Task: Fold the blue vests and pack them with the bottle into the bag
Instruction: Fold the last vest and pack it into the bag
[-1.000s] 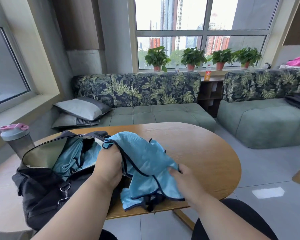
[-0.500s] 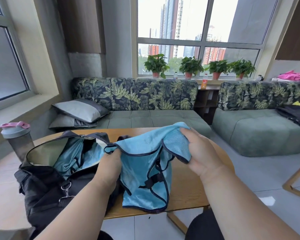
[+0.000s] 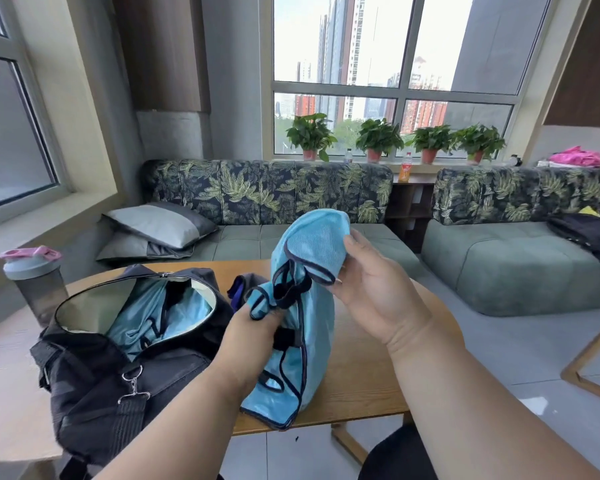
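You are holding the vest (image 3: 293,327) up over the near edge of the table (image 3: 371,375), its long axis running near-vertical: your right hand (image 3: 374,292) is pinching the top fold high up, and your left hand (image 3: 253,327) is gripping the dark-trimmed straps lower down and to the left. The bag (image 3: 118,372) is lying just left of the vest with its mouth open, another blue vest already inside; your left hand is the nearer one to that opening, so the coming move likely turns on swinging the bundle left and down. The bottle (image 3: 35,282) is standing at the far left, beyond the bag, untouched. Compared with half a second ago, your right hand is sitting higher and closer to the left one, and the vest is hanging narrower and more upright rather than spread wide between your hands.
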A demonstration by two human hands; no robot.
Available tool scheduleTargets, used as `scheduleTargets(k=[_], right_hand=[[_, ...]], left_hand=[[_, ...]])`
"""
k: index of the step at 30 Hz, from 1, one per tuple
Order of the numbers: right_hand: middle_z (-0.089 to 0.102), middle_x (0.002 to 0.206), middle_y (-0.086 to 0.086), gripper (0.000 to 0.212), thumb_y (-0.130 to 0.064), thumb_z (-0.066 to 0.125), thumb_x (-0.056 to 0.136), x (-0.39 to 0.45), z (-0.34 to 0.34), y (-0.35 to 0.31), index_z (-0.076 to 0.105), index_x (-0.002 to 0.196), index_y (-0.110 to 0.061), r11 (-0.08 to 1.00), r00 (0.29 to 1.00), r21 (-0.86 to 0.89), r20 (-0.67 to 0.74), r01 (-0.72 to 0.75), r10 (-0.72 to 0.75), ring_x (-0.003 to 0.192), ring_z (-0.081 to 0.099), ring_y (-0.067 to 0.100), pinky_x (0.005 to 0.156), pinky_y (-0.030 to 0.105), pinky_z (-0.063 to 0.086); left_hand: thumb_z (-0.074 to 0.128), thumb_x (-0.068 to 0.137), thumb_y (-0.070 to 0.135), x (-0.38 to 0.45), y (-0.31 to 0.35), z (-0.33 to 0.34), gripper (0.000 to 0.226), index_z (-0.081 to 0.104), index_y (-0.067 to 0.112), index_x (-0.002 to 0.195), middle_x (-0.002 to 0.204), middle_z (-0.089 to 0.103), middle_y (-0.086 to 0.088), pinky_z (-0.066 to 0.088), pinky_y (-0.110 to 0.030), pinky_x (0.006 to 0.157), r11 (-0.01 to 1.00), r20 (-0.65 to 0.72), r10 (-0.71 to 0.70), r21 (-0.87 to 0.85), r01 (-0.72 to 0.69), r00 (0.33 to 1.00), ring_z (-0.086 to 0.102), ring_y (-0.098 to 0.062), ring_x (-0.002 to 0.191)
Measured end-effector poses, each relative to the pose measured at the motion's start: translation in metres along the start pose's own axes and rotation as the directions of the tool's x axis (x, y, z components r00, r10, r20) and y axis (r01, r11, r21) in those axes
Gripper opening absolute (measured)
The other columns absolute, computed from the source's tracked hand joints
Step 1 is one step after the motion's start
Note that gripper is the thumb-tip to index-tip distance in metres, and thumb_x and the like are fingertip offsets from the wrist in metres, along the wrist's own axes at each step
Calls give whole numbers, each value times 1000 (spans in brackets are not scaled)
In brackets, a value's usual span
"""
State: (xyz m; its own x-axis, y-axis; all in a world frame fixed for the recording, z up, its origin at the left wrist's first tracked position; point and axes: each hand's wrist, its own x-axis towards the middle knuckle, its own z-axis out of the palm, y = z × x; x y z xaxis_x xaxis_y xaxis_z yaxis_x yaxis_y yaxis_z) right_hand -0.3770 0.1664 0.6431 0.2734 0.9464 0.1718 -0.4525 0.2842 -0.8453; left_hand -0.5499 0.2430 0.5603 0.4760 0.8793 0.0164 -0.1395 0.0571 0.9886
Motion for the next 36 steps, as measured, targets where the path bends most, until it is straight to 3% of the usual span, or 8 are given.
scheduleTargets(k=[3,8,11,14,20,24,30,36], right_hand=[[66,125,19,40,-29,51,106,-9,-17,18,62,137,-7,996,998,-93,-63,-15,9,113,63,31,107,51,47],[75,120,-7,28,-34,62,103,-54,-29,78,65,131,-33,861,986,-483,-122,-160,115,111,71,10,89,27,53],[61,135,-20,66,-56,78,88,-70,-32,108,45,145,-46,735,956,-613,-138,-289,260,122,59,-6,97,18,49],[46,147,-23,107,-77,83,67,-68,-34,130,29,154,-46,619,954,-727,-238,-298,180,139,45,4,116,37,44],[70,116,-22,60,-67,74,78,-45,-29,132,50,128,-44,712,907,-596,-398,-371,139,109,67,4,101,40,55],[80,98,1,15,-30,61,102,-29,-35,130,68,115,-27,819,884,-451,-447,-354,136,83,75,20,77,39,62],[78,97,15,25,-18,54,108,-6,-43,94,66,123,-2,951,863,221,-411,-218,294,76,76,23,67,36,62],[72,81,10,16,-14,54,107,7,-43,55,66,102,-5,918,898,396,-394,-26,196,70,73,18,78,32,62]], left_hand=[[57,107,14,3,17,3,25,72,6,125,119,76,-19,61,-54,90,917,-3,-142,-376,130,990,75,-39,108],[47,112,27,29,43,12,40,66,-3,131,125,73,-23,52,-59,105,803,-2,-229,-566,188,973,71,-41,115],[46,112,25,41,54,23,40,62,-3,135,128,72,-22,51,-59,107,777,-9,-196,-611,150,980,71,-39,116],[45,113,21,44,64,36,36,62,-3,133,123,75,-20,57,-53,98,770,9,-160,-625,130,987,74,-36,111],[45,113,20,37,60,56,34,63,-4,130,119,76,-19,56,-52,102,778,84,-158,-603,177,984,75,-34,108],[53,109,20,34,52,46,31,69,0,126,116,77,-18,58,-48,96,875,156,-217,-406,263,964,76,-32,105],[71,96,30,34,20,9,13,71,23,106,116,71,-5,49,-36,87,949,-37,-289,121,291,957,63,-23,99],[57,85,6,10,-10,-14,57,69,28,136,136,70,5,44,-43,115,918,232,-312,324,230,921,62,-18,130]])
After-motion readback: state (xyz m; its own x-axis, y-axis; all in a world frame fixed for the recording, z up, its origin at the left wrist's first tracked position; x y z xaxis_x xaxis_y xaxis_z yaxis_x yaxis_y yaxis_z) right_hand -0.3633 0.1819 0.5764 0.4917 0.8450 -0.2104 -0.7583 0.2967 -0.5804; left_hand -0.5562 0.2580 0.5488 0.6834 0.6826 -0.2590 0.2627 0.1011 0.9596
